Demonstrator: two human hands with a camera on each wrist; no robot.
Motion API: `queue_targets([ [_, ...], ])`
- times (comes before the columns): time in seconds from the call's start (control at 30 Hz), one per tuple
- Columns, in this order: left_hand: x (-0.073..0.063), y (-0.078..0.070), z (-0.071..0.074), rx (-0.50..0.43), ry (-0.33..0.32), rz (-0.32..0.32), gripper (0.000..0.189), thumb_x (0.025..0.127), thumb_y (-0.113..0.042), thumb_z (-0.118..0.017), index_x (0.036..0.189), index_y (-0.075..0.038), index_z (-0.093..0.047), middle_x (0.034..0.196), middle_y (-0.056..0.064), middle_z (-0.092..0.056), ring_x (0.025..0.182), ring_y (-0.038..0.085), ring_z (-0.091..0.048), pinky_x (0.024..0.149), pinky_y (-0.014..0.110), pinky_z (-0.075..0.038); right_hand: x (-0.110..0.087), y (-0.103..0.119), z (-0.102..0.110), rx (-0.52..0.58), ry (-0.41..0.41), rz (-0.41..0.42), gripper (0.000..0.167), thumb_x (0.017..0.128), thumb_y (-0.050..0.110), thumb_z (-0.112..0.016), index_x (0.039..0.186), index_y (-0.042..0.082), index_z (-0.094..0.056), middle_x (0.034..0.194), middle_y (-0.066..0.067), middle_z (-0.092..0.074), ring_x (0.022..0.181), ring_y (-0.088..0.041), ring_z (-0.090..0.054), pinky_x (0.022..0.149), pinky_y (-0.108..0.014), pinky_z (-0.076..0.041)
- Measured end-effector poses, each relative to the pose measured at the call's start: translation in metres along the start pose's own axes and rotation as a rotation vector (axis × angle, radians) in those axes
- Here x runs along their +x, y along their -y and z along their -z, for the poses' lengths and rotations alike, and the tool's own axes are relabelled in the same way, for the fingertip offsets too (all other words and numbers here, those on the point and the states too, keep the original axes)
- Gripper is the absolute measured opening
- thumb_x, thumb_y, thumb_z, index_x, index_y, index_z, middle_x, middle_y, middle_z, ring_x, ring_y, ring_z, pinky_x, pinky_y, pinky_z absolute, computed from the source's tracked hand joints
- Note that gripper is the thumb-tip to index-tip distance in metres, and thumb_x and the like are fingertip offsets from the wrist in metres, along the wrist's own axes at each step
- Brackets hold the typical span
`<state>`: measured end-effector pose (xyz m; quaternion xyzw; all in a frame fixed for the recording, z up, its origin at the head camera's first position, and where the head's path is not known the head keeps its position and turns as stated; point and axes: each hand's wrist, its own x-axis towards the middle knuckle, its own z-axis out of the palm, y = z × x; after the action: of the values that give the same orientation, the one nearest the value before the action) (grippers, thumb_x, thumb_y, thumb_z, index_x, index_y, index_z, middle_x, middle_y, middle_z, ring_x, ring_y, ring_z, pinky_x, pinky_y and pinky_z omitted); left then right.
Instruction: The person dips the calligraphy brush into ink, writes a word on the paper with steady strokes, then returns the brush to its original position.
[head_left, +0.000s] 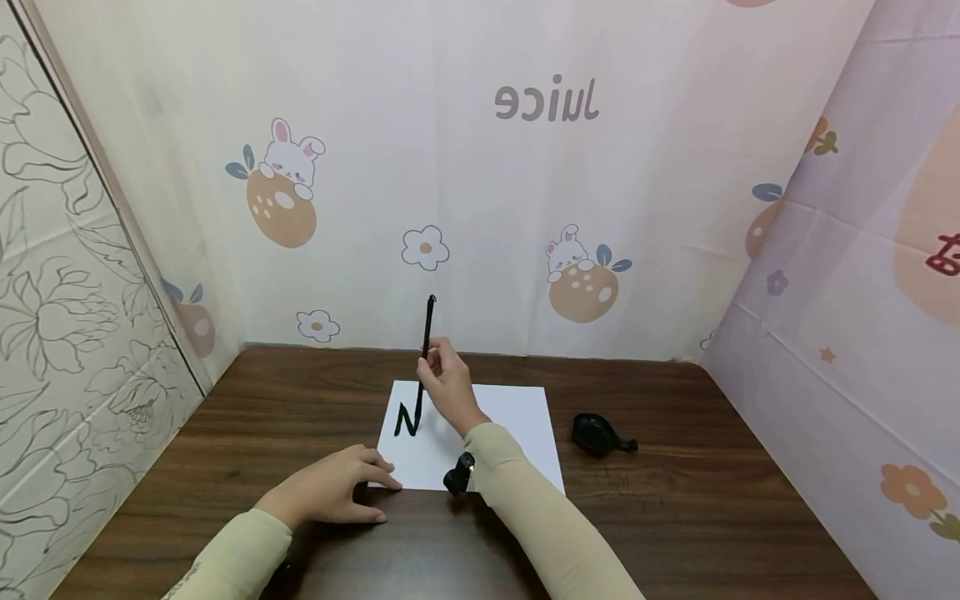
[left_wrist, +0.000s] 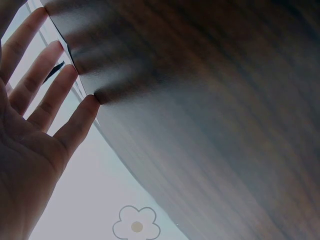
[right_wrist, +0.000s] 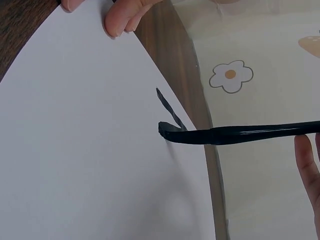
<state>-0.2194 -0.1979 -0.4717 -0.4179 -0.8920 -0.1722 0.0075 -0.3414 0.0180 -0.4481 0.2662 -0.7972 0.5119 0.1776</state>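
My right hand (head_left: 450,385) pinches the dark handle of a writing brush (head_left: 427,329), held nearly upright over the left part of a white sheet of paper (head_left: 517,433). In the right wrist view, the black bristles of the brush (right_wrist: 250,133) bend against the paper (right_wrist: 100,125) at the end of a thick ink stroke (right_wrist: 169,107). From the head, the black ink strokes (head_left: 402,419) look like an N. My left hand (head_left: 337,486), fingers spread and relaxed, rests at the paper's near left corner; its fingertips (left_wrist: 91,102) touch down in the left wrist view.
A small black dish with a short handle (head_left: 594,435) lies to the right of the paper on the dark wooden table (head_left: 675,500). A patterned curtain (head_left: 480,183) stands behind the table's far edge, with more printed cloth at both sides. A black camera (head_left: 457,477) sits at my right wrist.
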Motion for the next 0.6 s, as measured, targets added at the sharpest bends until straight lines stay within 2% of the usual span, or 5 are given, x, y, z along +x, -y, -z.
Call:
queue_targets([
  [0.27, -0.0006, 0.0004, -0.0009, 0.001, 0.011, 0.015, 0.032, 0.086, -0.040, -0.079, 0.115, -0.027, -0.075, 0.122, 0.000, -0.064, 0.114, 0.020, -0.058, 0.096, 0.041, -0.050, -0.0019, -0.0013, -0.0001, -0.002, 0.012, -0.011, 0.018, 0.101, 0.013, -0.055, 0.119, 0.012, -0.053, 0.093, -0.001, -0.056, 0.087, -0.014, -0.056, 0.074, -0.027, -0.053],
  [0.6, -0.0010, 0.0016, -0.0018, 0.001, 0.013, 0.020, 0.033, 0.087, -0.042, -0.078, 0.116, -0.028, -0.075, 0.123, 0.000, -0.064, 0.114, 0.020, -0.058, 0.095, 0.041, -0.051, -0.0031, -0.0015, 0.0010, -0.008, 0.019, -0.011, 0.018, 0.102, 0.015, -0.055, 0.120, 0.013, -0.053, 0.095, -0.001, -0.056, 0.089, -0.014, -0.056, 0.072, -0.026, -0.053],
])
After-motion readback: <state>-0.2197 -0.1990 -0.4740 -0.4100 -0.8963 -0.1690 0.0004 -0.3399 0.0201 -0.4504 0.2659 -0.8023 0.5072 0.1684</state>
